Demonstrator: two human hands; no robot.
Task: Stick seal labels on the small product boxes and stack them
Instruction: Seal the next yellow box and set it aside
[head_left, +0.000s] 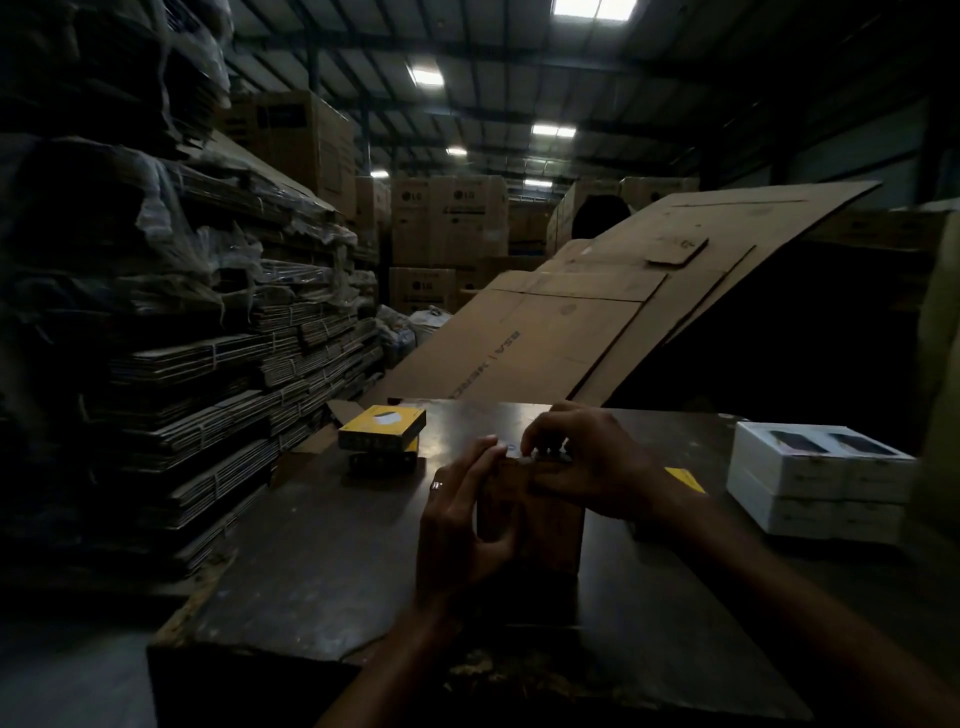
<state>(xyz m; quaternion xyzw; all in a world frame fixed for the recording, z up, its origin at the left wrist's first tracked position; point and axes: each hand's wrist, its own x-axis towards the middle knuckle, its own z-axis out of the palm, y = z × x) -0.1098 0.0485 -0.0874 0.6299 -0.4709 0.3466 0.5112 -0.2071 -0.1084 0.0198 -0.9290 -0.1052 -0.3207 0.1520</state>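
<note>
A small dark brown box (540, 519) stands upright on the dark table (322, 561), in the middle of the head view. My left hand (462, 525) grips its left side, thumb on the front and fingers reaching the top edge. My right hand (587, 462) curls over the top right of the box and pinches a small pale seal label (522, 460) against the top edge. Two yellow-topped boxes (383, 428) lie stacked at the table's far left. White product boxes (821, 480) sit stacked at the right.
A yellow piece (685, 479) lies on the table behind my right wrist. Large flattened cardboard sheets (587, 322) lean up behind the table. Bundled flat cartons (208, 364) are piled high on the left. Big shipping cartons (447, 228) fill the far aisle.
</note>
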